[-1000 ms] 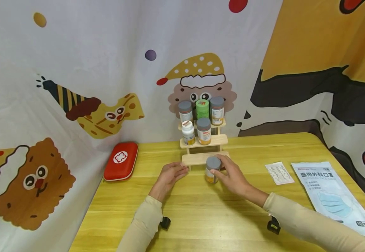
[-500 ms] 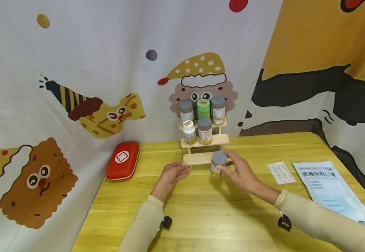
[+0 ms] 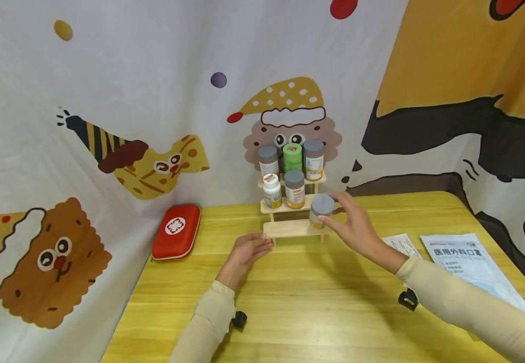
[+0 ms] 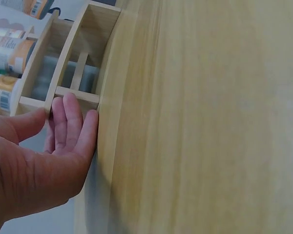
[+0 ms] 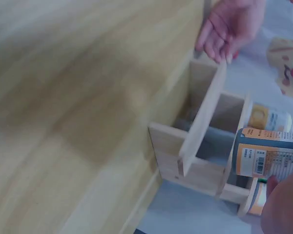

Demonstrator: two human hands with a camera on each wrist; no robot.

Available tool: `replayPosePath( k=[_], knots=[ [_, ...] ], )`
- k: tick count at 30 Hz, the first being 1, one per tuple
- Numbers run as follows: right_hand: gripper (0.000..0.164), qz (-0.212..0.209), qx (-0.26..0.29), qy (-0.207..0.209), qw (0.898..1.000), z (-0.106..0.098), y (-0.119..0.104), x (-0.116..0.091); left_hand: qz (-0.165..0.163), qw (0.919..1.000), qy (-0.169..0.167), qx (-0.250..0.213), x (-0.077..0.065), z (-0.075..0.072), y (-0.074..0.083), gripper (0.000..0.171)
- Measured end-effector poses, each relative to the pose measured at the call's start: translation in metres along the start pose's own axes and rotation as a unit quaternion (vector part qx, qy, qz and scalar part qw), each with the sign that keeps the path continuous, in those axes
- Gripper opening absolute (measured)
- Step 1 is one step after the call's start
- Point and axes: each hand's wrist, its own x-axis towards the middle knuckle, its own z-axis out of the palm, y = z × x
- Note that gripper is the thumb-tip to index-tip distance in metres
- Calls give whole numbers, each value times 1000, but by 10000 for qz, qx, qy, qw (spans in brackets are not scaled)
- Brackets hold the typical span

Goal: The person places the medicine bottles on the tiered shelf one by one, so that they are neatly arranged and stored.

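A small wooden step stand (image 3: 285, 229) with three tiers stands at the back of the table. My right hand (image 3: 353, 224) grips a pill bottle (image 3: 322, 209) with a grey lid, held over the right end of the bottom tier, in front of the middle one. In the right wrist view the bottle's orange and white label (image 5: 271, 158) shows. At the left end of the bottom tier, my left hand (image 3: 246, 252) pinches the stand between thumb and fingers (image 4: 73, 117). A white bottle (image 3: 272, 192) and a grey-lidded bottle (image 3: 295, 190) occupy the middle tier.
On the top tier are two grey-lidded bottles (image 3: 314, 161) with a green container (image 3: 292, 157) between them. A red zip case (image 3: 176, 232) lies left. To the right are a small printed packet (image 3: 402, 244) and a face mask pack (image 3: 466, 264), partly behind my right arm.
My right hand has lifted the pill bottle off the table and carried it up, back and slightly right to the stand. My left hand stays at the stand's end.
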Motion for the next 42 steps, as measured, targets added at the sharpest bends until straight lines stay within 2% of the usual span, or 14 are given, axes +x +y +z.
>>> replayPosePath(
  k=[6, 13, 20, 28, 35, 42],
  knots=[
    [59, 63, 293, 468, 9985, 0, 4, 19, -25, 10000, -9, -90, 0, -1, 1, 32],
    [58, 230, 530, 714, 9958, 0, 7, 27, -45, 9999, -38, -124, -1, 2, 1, 31],
    [60, 417, 547, 804, 9944, 2, 8, 33, -65, 9999, -21, -112, -2, 3, 2, 30],
    [62, 760, 804, 762, 9909, 16, 13, 34, -112, 9998, 116, -107, -8, -1, -1, 28],
    [63, 896, 646, 724, 9912, 21, 19, 42, -19, 9999, -19, -142, -6, 0, -2, 30],
    [64, 1099, 567, 794, 9891, 32, 26, 44, -91, 9999, 72, -34, -10, -5, -6, 32]
  ],
)
